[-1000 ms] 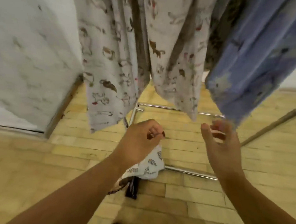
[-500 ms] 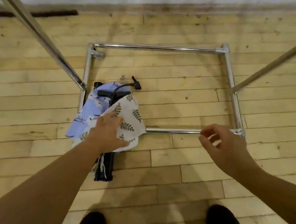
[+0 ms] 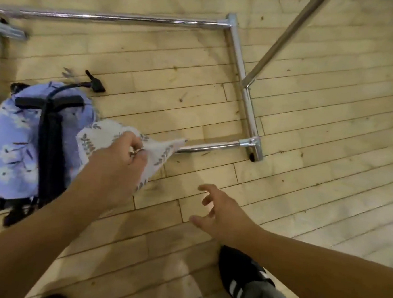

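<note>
Wooden floor (image 3: 306, 156) fills my view, with a metal rack base (image 3: 247, 101) lying on it. My left hand (image 3: 117, 166) pinches a white leaf-print cloth (image 3: 103, 135) above the base's near bar, beside a blue floral garment (image 3: 12, 136) at left. My right hand (image 3: 221, 211) hovers nearer, fingers spread, holding nothing.

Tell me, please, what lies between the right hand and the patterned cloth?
Only bare wooden floor lies between right hand and patterned cloth, in the head view.
</note>
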{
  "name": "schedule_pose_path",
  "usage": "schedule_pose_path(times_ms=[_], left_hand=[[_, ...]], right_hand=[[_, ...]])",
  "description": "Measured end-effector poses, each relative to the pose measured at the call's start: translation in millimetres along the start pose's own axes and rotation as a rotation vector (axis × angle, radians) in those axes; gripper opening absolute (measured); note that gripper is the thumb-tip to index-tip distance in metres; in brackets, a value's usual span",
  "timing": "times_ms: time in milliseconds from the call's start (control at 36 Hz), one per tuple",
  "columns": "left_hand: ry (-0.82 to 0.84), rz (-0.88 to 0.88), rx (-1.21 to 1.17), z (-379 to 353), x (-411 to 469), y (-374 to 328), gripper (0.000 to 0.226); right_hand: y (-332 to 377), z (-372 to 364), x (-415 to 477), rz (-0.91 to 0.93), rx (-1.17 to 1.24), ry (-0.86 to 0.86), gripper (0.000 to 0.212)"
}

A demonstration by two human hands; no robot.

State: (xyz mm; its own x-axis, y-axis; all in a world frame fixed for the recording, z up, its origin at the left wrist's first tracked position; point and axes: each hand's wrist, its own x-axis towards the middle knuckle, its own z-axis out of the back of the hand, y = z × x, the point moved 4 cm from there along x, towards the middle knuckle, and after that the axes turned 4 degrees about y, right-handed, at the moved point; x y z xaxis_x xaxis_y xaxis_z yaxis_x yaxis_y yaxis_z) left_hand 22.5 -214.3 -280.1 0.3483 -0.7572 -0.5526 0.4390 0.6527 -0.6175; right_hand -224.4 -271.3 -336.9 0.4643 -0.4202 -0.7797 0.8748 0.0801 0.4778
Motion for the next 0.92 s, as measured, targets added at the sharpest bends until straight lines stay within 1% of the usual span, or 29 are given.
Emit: schedule_pose_path(times_ms=[28, 56, 83, 111, 139, 194, 222, 250, 278, 306, 333, 417, 444, 472, 528, 556, 611, 667, 694, 722, 778, 833, 889, 917], left_hand=[[0.068, 0.006, -0.003, -9, 2, -7, 0.012], [0.136, 0.007, -0.028, -17, 1, -17, 0.014], [0.203, 0.022, -0.099, -25, 1, -23, 0.016], [0.262, 0.044, -0.208, -31, -1, -30, 0.018], [0.313, 0.084, -0.333, -35, -3, -33, 0.020], [0.370, 0.163, -0.542, -46, -4, -35, 0.021], [0.347, 0.200, -0.607, -48, -3, -34, 0.020], [0.299, 0.242, -0.659, -49, -2, -29, 0.019], [0.236, 0.272, -0.700, -49, 0, -24, 0.019], [0.175, 0.296, -0.699, -49, 3, -17, 0.018], [0.136, 0.295, -0.641, -51, 5, -10, 0.017], [0.020, 0.229, -0.290, -53, 9, 5, 0.013], [-0.014, 0.194, -0.250, -53, 8, 7, 0.013], [-0.021, 0.160, -0.252, -55, 8, 7, 0.022], [0.058, 0.168, -0.344, -66, 7, 7, 0.052], [0.122, 0.223, -0.385, -75, 6, 8, 0.065], [0.271, 0.365, -0.460, -96, -1, 10, 0.082], [0.437, 0.471, -0.569, -113, -13, 10, 0.086], [0.501, 0.512, -0.635, -119, -19, 10, 0.082], [0.514, 0.540, -0.704, -122, -25, 5, 0.072], [0.439, 0.569, -0.833, -127, -30, 0, 0.054], [0.398, 0.553, -0.962, -127, -33, -8, 0.051], [0.338, 0.525, -0.997, -126, -31, -9, 0.037], [0.273, 0.508, -0.968, -123, -29, -3, 0.027]], right_hand=[[2, 1, 0, 0.000, 0.061, -0.001, 0.092], [3, 3, 1, 0.007, 0.107, -0.006, 0.103], [6, 5, 3, 0.027, 0.149, -0.025, 0.105], [9, 7, 4, 0.058, 0.191, -0.039, 0.099], [11, 8, 7, 0.104, 0.229, -0.056, 0.086], [8, 13, 9, 0.146, 0.277, -0.070, 0.054], [10, 16, 8, 0.135, 0.301, -0.062, 0.037], [11, 19, 7, 0.116, 0.345, -0.051, 0.027], [12, 23, 6, 0.092, 0.395, -0.053, 0.029], [11, 28, 7, 0.073, 0.451, -0.062, 0.036], [8, 32, 6, 0.049, 0.498, -0.077, 0.040], [-4, 45, 5, -0.025, 0.602, -0.127, 0.045], [-8, 48, 3, -0.059, 0.651, -0.138, 0.045], [-13, 50, 2, -0.093, 0.728, -0.148, 0.043], [-21, 54, 0, -0.171, 0.939, -0.166, 0.039], [-24, 57, -2, -0.226, 1.048, -0.178, 0.038], [-27, 61, -3, -0.342, 1.206, -0.204, 0.040], [-28, 62, -3, -0.417, 1.280, -0.208, 0.046], [-27, 61, -3, -0.430, 1.304, -0.189, 0.049], [-25, 59, -2, -0.433, 1.310, -0.160, 0.052], [-18, 53, -1, -0.434, 1.280, -0.097, 0.056], [-8, 46, 1, -0.419, 1.214, -0.020, 0.057], [-4, 37, 2, -0.387, 1.110, 0.016, 0.054], [-5, 35, 3, -0.371, 1.041, 0.001, 0.050]])
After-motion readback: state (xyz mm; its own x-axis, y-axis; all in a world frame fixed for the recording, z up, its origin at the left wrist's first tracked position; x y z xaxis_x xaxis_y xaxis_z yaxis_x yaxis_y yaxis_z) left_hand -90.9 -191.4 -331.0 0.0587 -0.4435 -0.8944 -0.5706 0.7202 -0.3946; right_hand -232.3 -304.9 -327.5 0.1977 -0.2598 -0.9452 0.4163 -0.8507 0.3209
